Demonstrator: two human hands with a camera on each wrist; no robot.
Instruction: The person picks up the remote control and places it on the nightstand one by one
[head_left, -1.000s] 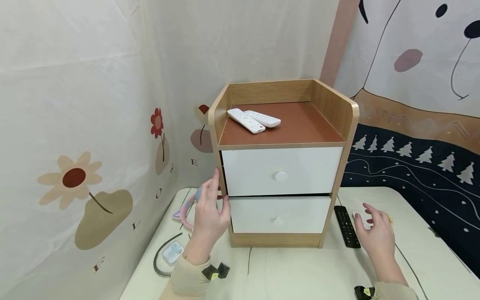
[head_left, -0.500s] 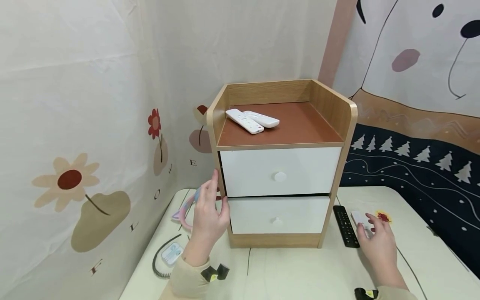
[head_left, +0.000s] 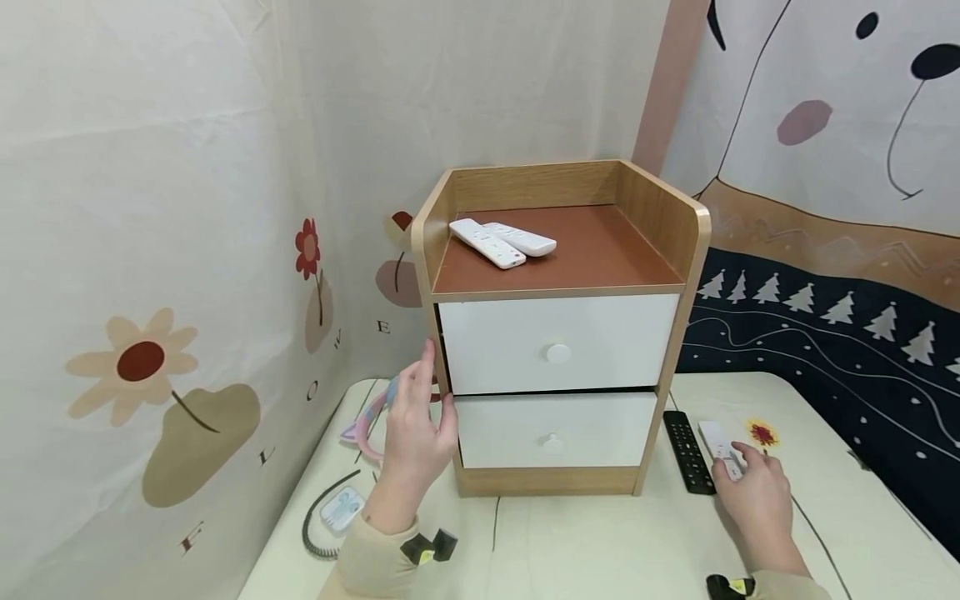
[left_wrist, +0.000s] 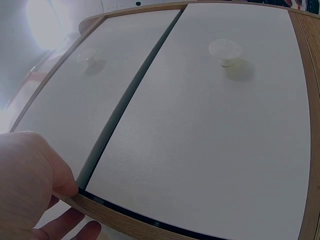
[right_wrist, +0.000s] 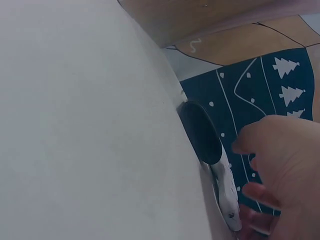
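Note:
A small wooden cabinet [head_left: 551, 481] with two white drawers stands on a pale table. My left hand [head_left: 414, 425] rests along its left side, fingers extended upward; in the left wrist view the thumb [left_wrist: 62, 175] touches the front edge near the gap between the drawers. To the cabinet's right lie a black remote control [head_left: 688, 454] and a white remote control [head_left: 717, 442], side by side. My right hand [head_left: 757, 496] reaches over the near end of the white remote, thumb and fingers spread about it. In the right wrist view the fingers appear close to this remote [right_wrist: 228, 197]; contact is unclear.
Two more white remotes [head_left: 491, 242] lie crossed on the cabinet's brown top. Left of the cabinet are a pink headband [head_left: 366, 429], a small light-blue case [head_left: 342, 510] and a dark coiled cord [head_left: 309, 533]. A yellow-red flower [head_left: 762, 432] lies beyond my right hand. Printed curtains surround the table.
My right hand has lowered toward the white remote, uncovering more of it and the flower. The left hand stays against the cabinet. The head view has shifted slightly.

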